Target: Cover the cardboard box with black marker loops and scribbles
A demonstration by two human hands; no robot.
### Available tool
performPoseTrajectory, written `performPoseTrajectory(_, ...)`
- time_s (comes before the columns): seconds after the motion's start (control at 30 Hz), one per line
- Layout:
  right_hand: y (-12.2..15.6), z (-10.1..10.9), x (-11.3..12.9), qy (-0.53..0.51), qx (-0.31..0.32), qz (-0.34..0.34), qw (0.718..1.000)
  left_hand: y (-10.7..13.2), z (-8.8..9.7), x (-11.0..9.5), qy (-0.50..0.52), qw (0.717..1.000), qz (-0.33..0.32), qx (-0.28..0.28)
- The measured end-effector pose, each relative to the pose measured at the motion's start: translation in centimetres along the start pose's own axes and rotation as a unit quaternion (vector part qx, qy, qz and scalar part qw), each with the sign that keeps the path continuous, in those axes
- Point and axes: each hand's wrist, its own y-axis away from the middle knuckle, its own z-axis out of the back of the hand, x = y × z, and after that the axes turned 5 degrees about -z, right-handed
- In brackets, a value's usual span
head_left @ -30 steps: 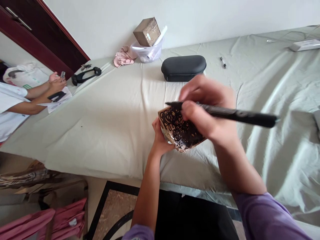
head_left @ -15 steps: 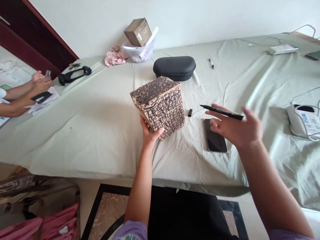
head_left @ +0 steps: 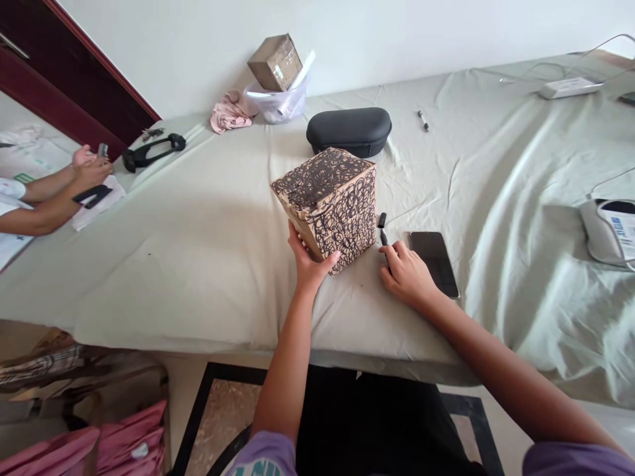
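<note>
A brown cardboard box (head_left: 347, 215), its top and one side covered in black looped scribbles, stands tilted on the cloth. My left hand (head_left: 310, 264) grips its lower near corner, thumb on the scribbled side and fingers on the plain side. In my right hand (head_left: 407, 272) is a black marker (head_left: 385, 241), held low over the cloth just right of the box. Its tip points away from me at the black marker cap (head_left: 381, 220); whether they touch I cannot tell. A dark phone (head_left: 435, 263) lies beside my right hand.
Behind the box sits a black zip case (head_left: 348, 129). Farther back are a small marker (head_left: 423, 121), a clear plastic tub (head_left: 278, 106) with a carton on it, and pink cloth (head_left: 233, 112). Another person's hands (head_left: 92, 166) hold a small object at left. A white power strip (head_left: 570, 87) lies right.
My right hand has swung left and down with the marker, from above the phone to beside the cap. My left hand keeps its grip on the box, and the view has shifted slightly.
</note>
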Motion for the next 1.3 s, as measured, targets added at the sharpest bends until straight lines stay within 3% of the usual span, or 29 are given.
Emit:
performPoseTrajectory(0.37, -2.7, 0.5, -0.3, 0.025, 0.028, 0.012, 0.999, 0.3, -0.3, -0.3, -0.004, 0.999, -0.034, 0.017)
performPoseTrajectory(0.57, -4.6, 1.7, -2.9, 0.03, 0.072, 0.028, 0.997, 0.3, -0.2, -0.3, -0.008, 0.999, -0.02, 0.034)
performPoseTrajectory(0.77, -8.9, 1.7, -5.5, -0.011, 0.187, 0.018, 0.982, 0.3, -0.2, -0.4, 0.004, 0.999, -0.027, 0.046)
performPoseTrajectory(0.87, -10.2, 0.6, -6.1, -0.048, 0.204, 0.032, 0.977, 0.3, -0.2, -0.6, -0.003, 0.999, -0.039, 0.038)
performPoseTrajectory(1.03, -9.2, -0.4, -6.0, -0.065, 0.189, 0.044, 0.979, 0.2, -0.1, -0.6, -0.006, 0.999, -0.028, 0.04)
performPoseTrajectory(1.3, -8.3, -0.2, -5.0, -0.058, 0.161, 0.085, 0.982, 0.2, 0.2, 0.0, 0.004, 0.999, -0.014, 0.046)
